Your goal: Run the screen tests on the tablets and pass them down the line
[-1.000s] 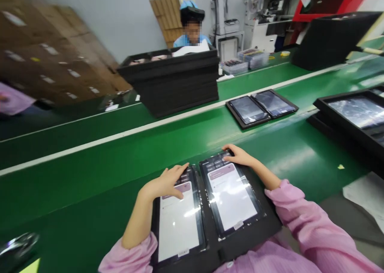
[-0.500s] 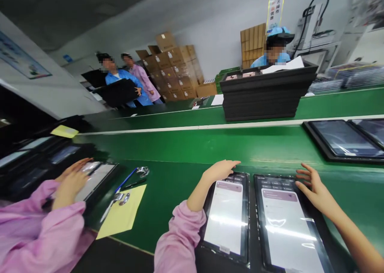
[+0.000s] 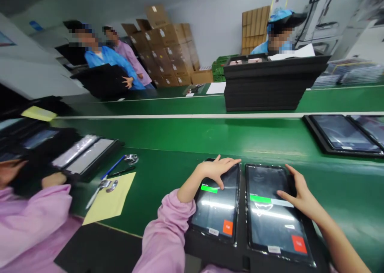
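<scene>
Two tablets lie side by side in a black tray on the green belt in front of me. The left tablet and the right tablet both show a dark screen with a green bar and a red button. My left hand rests over the top of the left tablet, fingers spread and one fingertip on the screen. My right hand lies at the right edge of the right tablet, fingers spread, thumb touching the screen. Neither hand holds anything.
A stack of black trays stands across the belt, a person behind it. Another tray with two tablets lies at the right. At my left a co-worker in a pink sleeve handles a tray; yellow paper and pens lie beside. Two people stand by cartons.
Both screens changed from white pages to dark ones with green bars and red buttons. My hands moved slightly down onto the screens. The view turned left earlier, then dipped a little.
</scene>
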The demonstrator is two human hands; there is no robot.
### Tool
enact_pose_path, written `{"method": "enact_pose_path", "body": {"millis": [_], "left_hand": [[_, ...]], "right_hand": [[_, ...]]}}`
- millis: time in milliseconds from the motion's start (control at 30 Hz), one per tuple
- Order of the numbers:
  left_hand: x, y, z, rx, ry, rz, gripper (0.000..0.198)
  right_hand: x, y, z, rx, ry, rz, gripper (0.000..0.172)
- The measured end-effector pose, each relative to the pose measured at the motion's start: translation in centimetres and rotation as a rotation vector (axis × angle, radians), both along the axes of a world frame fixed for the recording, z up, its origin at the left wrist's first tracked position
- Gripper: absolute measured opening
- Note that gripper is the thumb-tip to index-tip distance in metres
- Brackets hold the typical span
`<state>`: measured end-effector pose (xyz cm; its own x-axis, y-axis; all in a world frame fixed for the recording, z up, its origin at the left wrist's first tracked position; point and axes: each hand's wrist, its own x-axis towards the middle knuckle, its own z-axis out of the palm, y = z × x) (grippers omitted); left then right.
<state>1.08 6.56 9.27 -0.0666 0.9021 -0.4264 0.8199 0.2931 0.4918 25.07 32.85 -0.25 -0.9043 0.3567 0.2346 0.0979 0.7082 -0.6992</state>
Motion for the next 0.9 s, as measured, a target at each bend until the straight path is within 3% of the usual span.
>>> {"method": "enact_pose_path", "body": {"millis": [233,500,633,733,900], "left_hand": [[0.1,0.0,-0.2,-0.083,0.025,-0.048,0.137],[0.9,0.1,-0.5,-0.1,0.09,-0.055,0.135],[1.8,0.4,-1.0,-0.113,0.153,-0.019,0.135],[2.2,0.7,-0.9,-0.112,0.175,0.015,0.135],[2.1,0.8,-0.4,-0.115,0.136,-0.015,0.125]], "right_hand": [[0.8,0.0,1.0,-0.055,-0.21,0.108,0.098],[1.0,0.3,2.2,-0.063,-0.171,0.086,0.095],[1.4,1.5,2.7,-0.129,-0.042,-0.029,0.069],[1.8,2.7,2.1,-0.069,-0.096,-0.091,0.046],[2.2,3.8,1.4,-0.07,-0.264,0.002,0.027]]}}
